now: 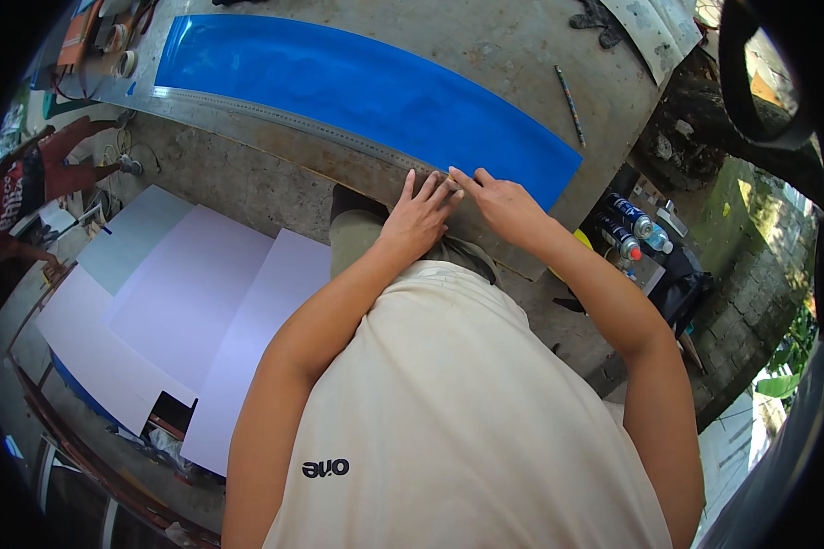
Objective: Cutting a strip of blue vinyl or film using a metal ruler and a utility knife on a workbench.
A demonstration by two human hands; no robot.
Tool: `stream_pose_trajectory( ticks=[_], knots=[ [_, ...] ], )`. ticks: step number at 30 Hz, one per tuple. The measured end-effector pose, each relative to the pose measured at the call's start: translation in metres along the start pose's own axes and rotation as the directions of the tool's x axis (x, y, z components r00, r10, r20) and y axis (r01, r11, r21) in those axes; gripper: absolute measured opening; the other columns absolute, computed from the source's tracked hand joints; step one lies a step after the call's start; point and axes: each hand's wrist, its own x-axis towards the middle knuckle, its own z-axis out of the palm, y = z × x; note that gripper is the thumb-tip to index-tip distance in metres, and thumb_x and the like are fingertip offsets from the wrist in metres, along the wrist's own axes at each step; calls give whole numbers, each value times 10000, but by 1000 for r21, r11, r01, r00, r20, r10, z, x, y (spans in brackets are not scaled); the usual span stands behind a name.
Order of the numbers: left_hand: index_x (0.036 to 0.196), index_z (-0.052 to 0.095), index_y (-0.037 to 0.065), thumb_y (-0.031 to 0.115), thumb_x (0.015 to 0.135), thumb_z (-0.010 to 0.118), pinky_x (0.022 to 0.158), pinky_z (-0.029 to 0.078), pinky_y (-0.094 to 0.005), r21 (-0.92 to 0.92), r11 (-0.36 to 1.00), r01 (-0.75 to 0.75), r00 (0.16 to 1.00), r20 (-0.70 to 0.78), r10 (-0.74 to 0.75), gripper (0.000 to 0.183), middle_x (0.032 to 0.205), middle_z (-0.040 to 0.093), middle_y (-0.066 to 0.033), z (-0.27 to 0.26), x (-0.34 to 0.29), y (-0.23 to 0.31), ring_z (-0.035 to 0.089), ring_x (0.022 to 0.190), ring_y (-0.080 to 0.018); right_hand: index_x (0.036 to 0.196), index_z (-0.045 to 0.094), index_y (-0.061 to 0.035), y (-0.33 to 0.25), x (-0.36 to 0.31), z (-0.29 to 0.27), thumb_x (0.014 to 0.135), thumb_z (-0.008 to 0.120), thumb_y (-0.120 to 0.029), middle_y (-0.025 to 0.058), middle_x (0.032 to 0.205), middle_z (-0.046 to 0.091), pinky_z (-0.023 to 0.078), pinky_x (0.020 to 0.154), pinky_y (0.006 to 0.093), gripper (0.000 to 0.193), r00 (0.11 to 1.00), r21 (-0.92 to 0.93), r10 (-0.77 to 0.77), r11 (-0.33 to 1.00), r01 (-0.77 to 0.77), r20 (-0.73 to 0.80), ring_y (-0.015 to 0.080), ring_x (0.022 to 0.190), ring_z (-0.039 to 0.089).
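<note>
A long blue sheet (339,87) lies across the worktable, its shape curved by the lens. Along its near edge runs a long metal ruler (284,119). My left hand (416,218) rests with fingers spread at the ruler's right end, fingertips pressing down there. Beside it, my right hand (505,207) is closed in a pinch, its fingertips nearly meeting the left ones at the sheet's near edge. A small yellowish bit shows between the fingertips, too little of it to name. A pencil (570,105) lies on the table past the sheet's right part.
The worktable (513,55) has dark gloves (598,23) at its far right. Spray cans (621,236) and a bottle (657,240) stand right of it. At left, pale sheets (188,274) cover another table, where another person (37,183) leans in. Rolls of tape lie far left.
</note>
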Motion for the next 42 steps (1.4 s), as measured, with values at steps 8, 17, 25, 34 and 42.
stream_pose_trajectory(
  ticks=[8, 17, 25, 34, 42],
  knots=[
    [1598, 399, 174, 330, 950, 683, 1239, 186, -655, 63, 998, 22, 999, 30, -24, 725, 1661, 344, -97, 2, -1, 5, 267, 1558, -326, 1571, 430, -97, 17, -43, -7, 893, 591, 8, 174, 1048, 592, 561, 708, 448, 704, 997, -18, 44, 999, -43, 70, 348, 809, 682],
    [1595, 402, 176, 303, 933, 699, 1218, 184, -698, 69, 997, 33, 999, 22, -35, 737, 1648, 357, -115, -1, 0, 7, 267, 1554, -338, 1577, 429, -141, 33, -83, -14, 896, 587, 2, 156, 1034, 577, 557, 728, 465, 714, 986, -45, 110, 993, -105, 127, 351, 827, 675],
    [1607, 378, 168, 291, 957, 658, 1191, 182, -744, 43, 998, 36, 996, 78, -40, 718, 1661, 328, -121, -7, 2, 9, 264, 1554, -347, 1583, 422, -154, 48, -115, -20, 902, 583, -6, 163, 1042, 575, 552, 743, 481, 716, 969, -36, 168, 986, -164, 180, 362, 844, 672],
    [1626, 341, 179, 330, 950, 686, 1183, 196, -743, 77, 996, 44, 989, 135, -54, 773, 1662, 315, -113, -12, 2, 9, 247, 1560, -342, 1585, 421, -145, 57, -141, -19, 903, 581, -4, 167, 1051, 572, 544, 773, 479, 715, 961, -16, 202, 979, -203, 190, 359, 858, 670],
    [1626, 341, 185, 336, 949, 689, 1175, 196, -756, 69, 997, 45, 989, 139, -54, 776, 1665, 319, -109, -11, 3, 10, 250, 1560, -339, 1587, 424, -165, 67, -158, -15, 882, 601, 5, 148, 1019, 563, 550, 762, 455, 746, 968, -31, 195, 981, -192, 158, 343, 828, 658]
  ],
)
